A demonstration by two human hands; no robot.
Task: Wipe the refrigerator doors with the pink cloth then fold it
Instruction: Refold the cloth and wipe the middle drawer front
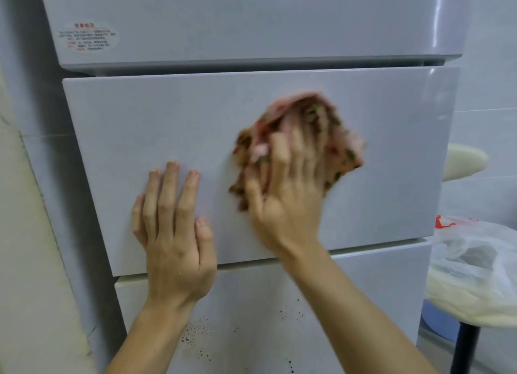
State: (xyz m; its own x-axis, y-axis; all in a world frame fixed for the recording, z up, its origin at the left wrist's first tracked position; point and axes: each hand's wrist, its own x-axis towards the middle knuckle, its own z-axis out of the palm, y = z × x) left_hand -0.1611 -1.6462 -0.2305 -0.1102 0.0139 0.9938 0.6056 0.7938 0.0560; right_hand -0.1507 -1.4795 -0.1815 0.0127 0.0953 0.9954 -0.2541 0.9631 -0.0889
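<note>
One pink cloth (302, 138), patterned with darker flecks, is seen bunched against the middle door (140, 127) of the refrigerator, just to the 2 o'clock side of the picture's centre. It is gripped and pressed to the panel by the right hand (288, 194), with folds caught between thumb and fingers; both cloth and fingers are smeared by blur, so the pattern cannot be read. The left hand (173, 233) is laid flat on the same door at 8 o'clock from the cloth, fingers straight and holding nothing, its heel overlapping the door's lower edge. Two hands and two bare forearms are counted, the forearms cut off at 6 o'clock. Three door fronts are counted: the upper door (223, 18), cut off at 12 o'clock, the middle door, shown whole, and the lower door (279, 303), cut off at 6 o'clock and marked with dark specks (195, 337). One sticker (88, 38) with red print too small to read is found on the upper door at 10 o'clock. Bare panel lies around the cloth towards 9, 12 and 3 o'clock, up to the door's edges. Towards 4 o'clock one plastic bag (475, 261) is seen on a round seat (458, 312) near the refrigerator's side, and a second round seat (464, 161) is partly hidden at 3 o'clock.
</note>
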